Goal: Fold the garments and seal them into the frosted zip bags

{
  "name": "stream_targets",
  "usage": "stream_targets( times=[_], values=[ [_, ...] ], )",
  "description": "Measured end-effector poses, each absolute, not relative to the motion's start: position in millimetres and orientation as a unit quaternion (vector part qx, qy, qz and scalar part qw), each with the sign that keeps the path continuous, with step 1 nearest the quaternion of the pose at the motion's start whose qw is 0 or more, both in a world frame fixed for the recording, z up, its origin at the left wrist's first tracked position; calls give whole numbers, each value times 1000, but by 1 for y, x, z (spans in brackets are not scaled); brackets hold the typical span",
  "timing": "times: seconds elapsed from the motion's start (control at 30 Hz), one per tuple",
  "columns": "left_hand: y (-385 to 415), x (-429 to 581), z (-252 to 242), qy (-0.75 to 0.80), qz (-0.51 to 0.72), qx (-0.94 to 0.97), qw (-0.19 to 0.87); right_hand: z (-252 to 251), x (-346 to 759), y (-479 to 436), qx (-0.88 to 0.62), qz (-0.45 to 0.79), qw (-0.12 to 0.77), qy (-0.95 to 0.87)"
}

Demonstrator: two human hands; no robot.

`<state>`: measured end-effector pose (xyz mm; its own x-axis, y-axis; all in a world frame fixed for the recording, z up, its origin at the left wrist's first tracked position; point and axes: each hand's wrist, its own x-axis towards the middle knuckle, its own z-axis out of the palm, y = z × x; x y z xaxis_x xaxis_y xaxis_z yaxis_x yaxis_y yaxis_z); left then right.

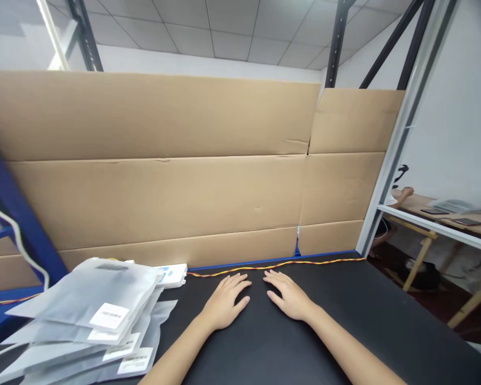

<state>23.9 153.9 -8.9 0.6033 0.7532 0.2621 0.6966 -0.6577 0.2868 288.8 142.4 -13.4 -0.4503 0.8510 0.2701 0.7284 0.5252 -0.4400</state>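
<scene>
My left hand (226, 300) lies flat and palm down on the black tabletop (264, 353), holding nothing. My right hand (288, 294) rests the same way a short gap to its right, also empty. Nearest to my left hand, a stack of frosted grey plastic bags (84, 315) with white labels lies at the left, and a white plastic box (172, 275) pokes out from under it. Just beyond my fingertips, a twisted red and yellow wire (276, 266) runs along the table's far edge.
A cardboard wall (152, 160) stands behind the table's far edge, held by a blue rack upright (20, 214) at the left and a grey metal post (393, 149) at the right. Beyond the post, a person's arm (401, 196) reaches over a wooden table (420, 208) holding dark tablets.
</scene>
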Motion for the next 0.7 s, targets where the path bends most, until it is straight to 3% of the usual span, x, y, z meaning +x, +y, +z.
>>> stream_targets(
  times=[0.47,0.7],
  values=[
    [155,24,-10,398,191,894,74,-15,290,142,-467,138,241,-840],
    [146,28,-8,398,227,886,73,0,264,138,-446,169,341,-810]
  ],
)
